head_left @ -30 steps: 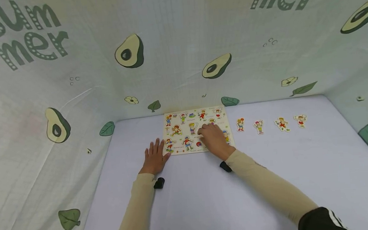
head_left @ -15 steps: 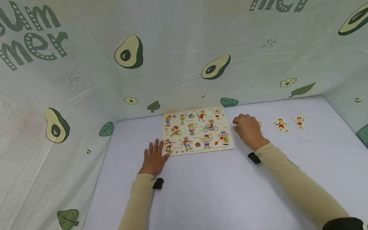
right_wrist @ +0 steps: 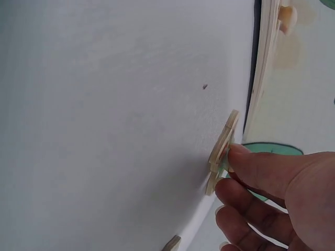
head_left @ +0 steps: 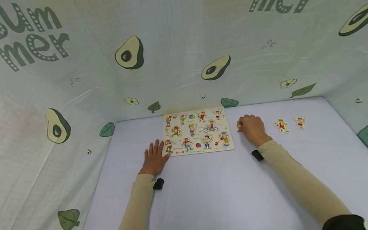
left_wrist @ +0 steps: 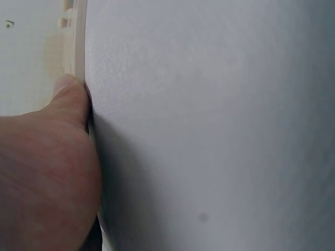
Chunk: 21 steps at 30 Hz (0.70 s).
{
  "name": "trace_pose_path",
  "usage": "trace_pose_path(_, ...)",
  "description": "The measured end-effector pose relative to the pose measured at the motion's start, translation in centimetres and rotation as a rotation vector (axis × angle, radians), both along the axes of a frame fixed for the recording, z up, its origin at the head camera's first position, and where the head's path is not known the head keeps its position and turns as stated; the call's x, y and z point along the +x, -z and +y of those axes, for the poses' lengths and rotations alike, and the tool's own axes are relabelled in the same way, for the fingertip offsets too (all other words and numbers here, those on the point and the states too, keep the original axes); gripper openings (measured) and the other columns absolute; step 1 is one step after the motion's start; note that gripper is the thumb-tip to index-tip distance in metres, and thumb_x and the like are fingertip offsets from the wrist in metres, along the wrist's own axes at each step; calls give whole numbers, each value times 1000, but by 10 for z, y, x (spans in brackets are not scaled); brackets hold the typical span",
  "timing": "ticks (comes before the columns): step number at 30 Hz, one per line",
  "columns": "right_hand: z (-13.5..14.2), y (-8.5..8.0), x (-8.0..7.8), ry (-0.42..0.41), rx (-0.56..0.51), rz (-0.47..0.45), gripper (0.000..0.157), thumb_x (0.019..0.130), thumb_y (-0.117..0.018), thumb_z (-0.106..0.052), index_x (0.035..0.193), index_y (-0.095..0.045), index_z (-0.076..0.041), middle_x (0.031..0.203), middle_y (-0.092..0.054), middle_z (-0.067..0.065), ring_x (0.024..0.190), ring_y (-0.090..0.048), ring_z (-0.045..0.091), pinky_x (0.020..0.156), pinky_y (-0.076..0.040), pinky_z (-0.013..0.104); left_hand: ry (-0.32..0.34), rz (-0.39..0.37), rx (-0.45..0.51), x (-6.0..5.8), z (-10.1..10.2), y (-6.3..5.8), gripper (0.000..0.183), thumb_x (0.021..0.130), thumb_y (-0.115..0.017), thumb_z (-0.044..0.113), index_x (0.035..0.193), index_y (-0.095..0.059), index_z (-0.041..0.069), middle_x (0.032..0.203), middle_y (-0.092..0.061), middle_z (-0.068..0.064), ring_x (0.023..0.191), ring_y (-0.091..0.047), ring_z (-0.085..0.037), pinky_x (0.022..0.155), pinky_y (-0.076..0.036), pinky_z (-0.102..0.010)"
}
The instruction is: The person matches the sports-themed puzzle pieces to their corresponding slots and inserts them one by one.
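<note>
Puzzle board (head_left: 197,131) holds figures; right hand (head_left: 251,129) pinches a loose piece (head_left: 239,125).

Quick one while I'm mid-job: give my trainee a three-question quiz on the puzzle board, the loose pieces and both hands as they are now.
1. True or false: the left hand lies flat at the puzzle board's left edge.
2. What does the right hand pinch? A) the board B) a puzzle piece C) nothing
3. How many loose pieces lie in plain view to the right of the right hand?

Key: 1 true; 2 B; 3 two.
</note>
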State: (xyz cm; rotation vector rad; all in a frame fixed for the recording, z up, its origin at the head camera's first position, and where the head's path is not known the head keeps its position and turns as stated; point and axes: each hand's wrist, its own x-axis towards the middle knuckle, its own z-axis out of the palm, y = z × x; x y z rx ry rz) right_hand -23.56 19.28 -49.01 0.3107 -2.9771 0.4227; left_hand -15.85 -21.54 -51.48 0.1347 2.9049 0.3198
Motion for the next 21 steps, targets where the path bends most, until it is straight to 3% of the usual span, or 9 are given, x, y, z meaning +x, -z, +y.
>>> trace_pose_path(10,-4,-3,-4,-3,13,-7,14,81,-71,-9,90,-66,1,79,-59,11,76,-55,31,69,-40,46,7,-9,-4,-2,-4,7,68,98,-34,46,150,-7,12,155,3,-11,139,7,-34,109,3,-54)
trace_pose_path(21,-28,-14,-4,-11,-5,-4,17,87,-66,-11,99,-63,0,88,-59,12,83,-53,30,75,-42,46,11,-13,2,1,0,-4,66,99,-38,41,150,-10,9,155,0,-14,139,4,-36,109,0,-55)
